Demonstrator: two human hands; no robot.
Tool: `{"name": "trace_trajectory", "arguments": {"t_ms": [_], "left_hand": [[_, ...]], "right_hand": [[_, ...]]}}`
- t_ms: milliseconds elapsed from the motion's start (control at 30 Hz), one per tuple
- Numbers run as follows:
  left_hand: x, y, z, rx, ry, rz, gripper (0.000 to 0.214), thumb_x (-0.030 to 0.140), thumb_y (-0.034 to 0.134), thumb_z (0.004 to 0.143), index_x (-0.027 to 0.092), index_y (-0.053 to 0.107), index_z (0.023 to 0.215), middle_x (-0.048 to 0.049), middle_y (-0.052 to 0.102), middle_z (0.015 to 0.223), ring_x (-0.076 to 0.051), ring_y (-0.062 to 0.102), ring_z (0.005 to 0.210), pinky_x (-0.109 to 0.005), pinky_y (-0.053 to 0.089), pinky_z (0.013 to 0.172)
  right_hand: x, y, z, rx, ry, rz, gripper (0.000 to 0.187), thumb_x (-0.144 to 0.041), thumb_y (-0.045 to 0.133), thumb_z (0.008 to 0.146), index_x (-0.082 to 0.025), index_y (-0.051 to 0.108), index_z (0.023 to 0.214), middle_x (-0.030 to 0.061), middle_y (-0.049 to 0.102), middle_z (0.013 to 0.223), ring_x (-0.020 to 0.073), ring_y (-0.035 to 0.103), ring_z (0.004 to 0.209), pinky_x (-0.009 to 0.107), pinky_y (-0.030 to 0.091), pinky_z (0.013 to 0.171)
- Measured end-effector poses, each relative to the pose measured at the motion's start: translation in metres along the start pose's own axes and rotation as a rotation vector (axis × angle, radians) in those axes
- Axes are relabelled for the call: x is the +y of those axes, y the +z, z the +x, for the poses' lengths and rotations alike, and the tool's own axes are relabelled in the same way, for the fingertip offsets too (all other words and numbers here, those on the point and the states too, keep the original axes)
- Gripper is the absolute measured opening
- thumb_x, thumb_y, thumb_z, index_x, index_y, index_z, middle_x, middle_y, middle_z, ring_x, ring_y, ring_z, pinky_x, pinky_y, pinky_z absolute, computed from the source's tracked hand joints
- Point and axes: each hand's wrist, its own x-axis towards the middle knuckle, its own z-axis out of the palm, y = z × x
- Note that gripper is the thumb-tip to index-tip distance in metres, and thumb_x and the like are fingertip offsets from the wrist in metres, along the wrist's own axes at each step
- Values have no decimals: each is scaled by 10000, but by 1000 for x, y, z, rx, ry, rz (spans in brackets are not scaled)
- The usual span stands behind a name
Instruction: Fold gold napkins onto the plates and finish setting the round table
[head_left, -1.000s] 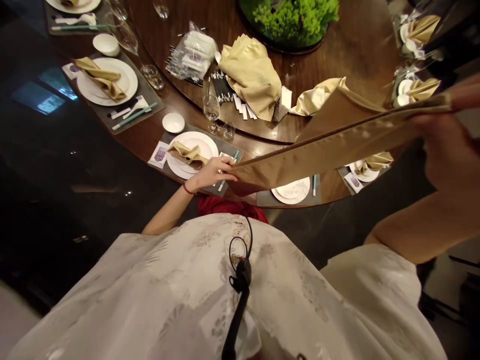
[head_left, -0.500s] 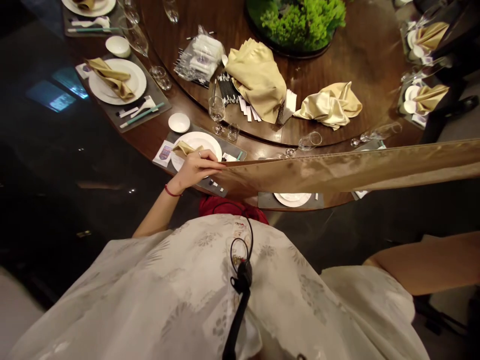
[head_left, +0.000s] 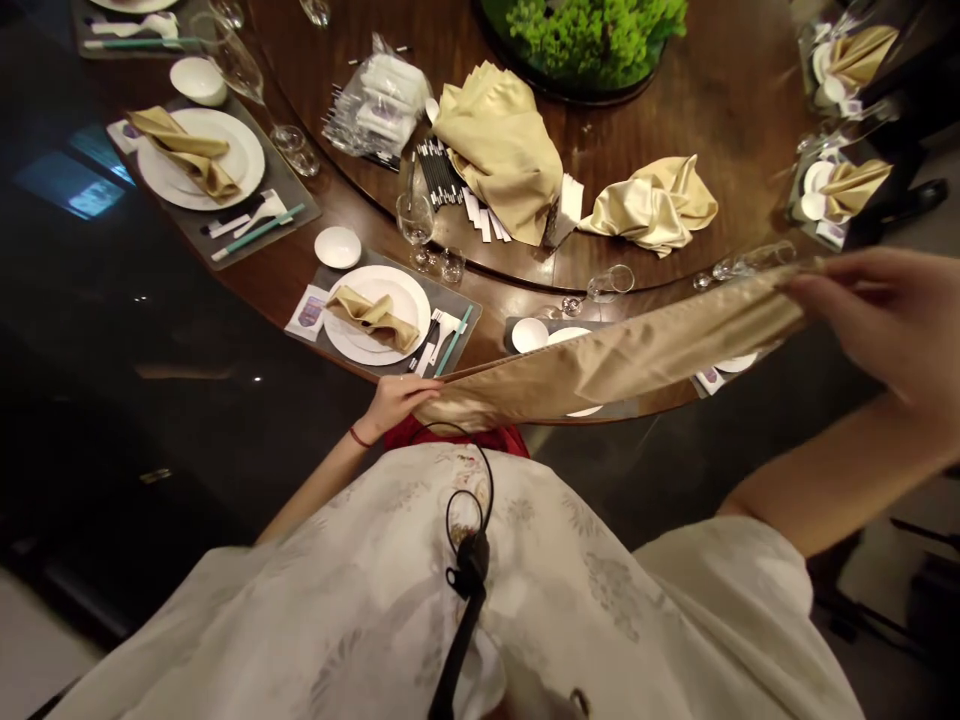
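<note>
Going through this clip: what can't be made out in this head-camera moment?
Head view only:
The plate is mostly hidden behind the gold napkin.
The left hand's fingertips are hidden by the napkin.
The right hand is cut off by the right edge.
The green centerpiece is cut off by the top edge.

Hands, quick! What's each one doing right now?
Left hand: closed, holding the gold satin cloth.
Right hand: pinching the cloth's other end between its fingers.
</note>
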Motion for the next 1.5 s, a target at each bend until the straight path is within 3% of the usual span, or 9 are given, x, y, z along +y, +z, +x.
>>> {"name": "trace_trajectory", "arguments": {"t_ms": [67, 167, 267, 433, 567, 733, 967, 1233, 1500], "left_hand": [[-13, 16, -9, 112, -117, -8, 216, 401, 742, 871, 210, 754, 972, -7, 713, 701, -127, 624, 597, -231, 493, 607], [-38, 45, 2, 208, -292, -63, 342, 411, 758, 833, 191, 676, 1082, 40, 635, 624, -111, 554, 530, -211, 450, 553], [-69, 77, 41, 100, -392, -56, 252, 365, 711, 845, 156, 690, 985, -25, 704, 772, -126, 603, 652, -219, 478, 641], [-125, 128, 105, -57, -620, -99, 115, 207, 648, 793, 108, 704, 779, -99, 739, 844, -167, 637, 757, -247, 498, 717], [-148, 141, 113, -159, -670, -90, 219, 141, 560, 775, 80, 742, 880, -97, 741, 834, -149, 616, 686, -246, 488, 679], [-159, 119, 113, -377, -455, 76, 365, 71, 560, 672, 118, 777, 963, -77, 759, 850, -178, 648, 753, -260, 489, 748], [-145, 109, 139, -382, -256, 260, 88, 205, 691, 762, 183, 769, 797, -71, 716, 838, -204, 641, 817, -281, 460, 786], [-119, 106, 143, -129, -238, 111, 210, 345, 640, 841, 149, 672, 773, -94, 701, 985, -145, 610, 762, -252, 446, 641], [-126, 99, 126, -153, -486, -110, 158, 310, 575, 832, 173, 533, 899, 4, 628, 752, -112, 631, 614, -199, 443, 544]], "right_hand": [[-11, 34, 59, -307, -88, -34, 736, -739, 425, 874, -111, 805, 921, 56, 725, 708, 65, 638, 605, 265, 385, 514], [-38, 119, 158, -415, -208, -173, 923, -748, 204, 823, 6, 734, 795, 92, 725, 777, 126, 681, 757, 276, 393, 570], [-79, 220, 207, -351, 100, -293, 722, -545, 76, 885, -52, 433, 497, 246, 672, 1061, 173, 689, 957, 306, 420, 633], [-124, 316, 84, -622, -9, 109, 313, -296, 607, 948, 16, 620, 959, 207, 676, 1210, 131, 670, 1009, 212, 494, 818], [-119, 329, -90, -973, 6, 283, 377, -243, 573, 963, -83, 617, 1302, 188, 683, 1213, 241, 643, 1090, 343, 513, 968], [-118, 342, -206, -894, 190, 351, 660, -178, 479, 932, -41, 326, 1559, 236, 323, 1601, 290, 276, 1509, 437, 302, 1224], [-172, 363, -201, -819, 274, 392, 696, -278, 472, 927, -92, 306, 1576, 204, 188, 1667, 325, 58, 1572, 618, 47, 1248], [-150, 348, -198, -646, 735, 271, 609, -188, 332, 900, -37, 441, 1480, 226, 432, 1528, 290, 312, 1487, 604, 74, 1274], [-106, 336, -214, -791, 286, 436, 449, -155, 366, 949, -228, 642, 1296, 117, 585, 1421, 240, 417, 1435, 528, 186, 1279]]}}
